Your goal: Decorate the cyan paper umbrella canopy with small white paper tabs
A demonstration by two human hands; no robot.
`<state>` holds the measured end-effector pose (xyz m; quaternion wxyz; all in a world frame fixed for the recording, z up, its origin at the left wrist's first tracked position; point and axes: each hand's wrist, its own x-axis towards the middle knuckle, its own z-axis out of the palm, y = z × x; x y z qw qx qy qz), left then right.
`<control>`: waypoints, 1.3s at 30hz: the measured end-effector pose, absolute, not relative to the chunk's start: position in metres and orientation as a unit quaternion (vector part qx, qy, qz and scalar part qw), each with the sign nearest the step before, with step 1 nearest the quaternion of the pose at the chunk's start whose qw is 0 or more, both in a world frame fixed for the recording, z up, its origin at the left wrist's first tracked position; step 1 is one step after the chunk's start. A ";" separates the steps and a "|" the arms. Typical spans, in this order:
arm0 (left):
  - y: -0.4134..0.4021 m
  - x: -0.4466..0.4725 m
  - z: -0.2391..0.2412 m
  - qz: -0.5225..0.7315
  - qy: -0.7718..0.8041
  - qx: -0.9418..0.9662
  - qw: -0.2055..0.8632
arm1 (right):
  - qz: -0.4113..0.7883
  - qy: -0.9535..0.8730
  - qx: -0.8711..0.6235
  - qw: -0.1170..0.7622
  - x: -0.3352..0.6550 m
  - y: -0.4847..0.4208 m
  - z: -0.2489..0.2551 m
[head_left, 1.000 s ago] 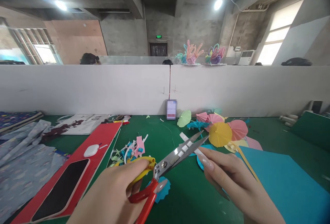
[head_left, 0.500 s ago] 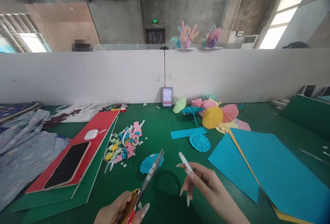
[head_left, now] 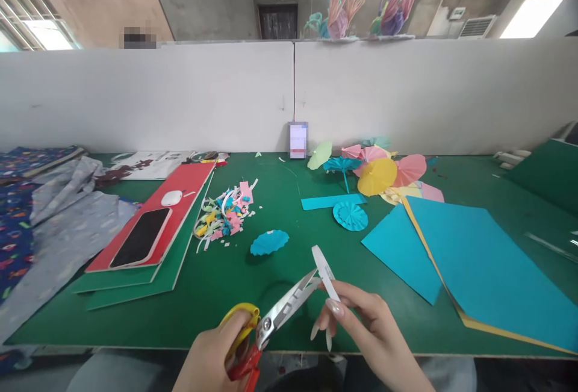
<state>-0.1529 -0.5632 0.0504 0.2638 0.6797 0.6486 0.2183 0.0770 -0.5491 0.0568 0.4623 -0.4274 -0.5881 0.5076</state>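
My left hand is closed round the yellow and red handles of a pair of scissors, whose silver blades point up and to the right. Small white pieces cling to the blades. Between thumb and fingers, my right hand pinches a narrow white strip. The blade tips meet the strip just above my fingertips; whether they touch it I cannot tell. Beyond the blades lies a scalloped blue paper disc with a small white bit on it. A pleated blue paper round rests farther right.
Paper scraps lie heaped left of centre. A phone sits on a red board at left. Blue sheets spread at right, with paper umbrellas behind. A small screen leans on the white partition.
The scissors have swung right, from pointing up over the blue disc to reaching the white strip. The head view has tilted down, now showing the table's front edge.
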 end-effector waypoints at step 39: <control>-0.557 -0.167 0.057 0.200 0.501 0.842 0.025 | 0.397 -0.752 -0.376 0.366 0.083 -0.540 0.068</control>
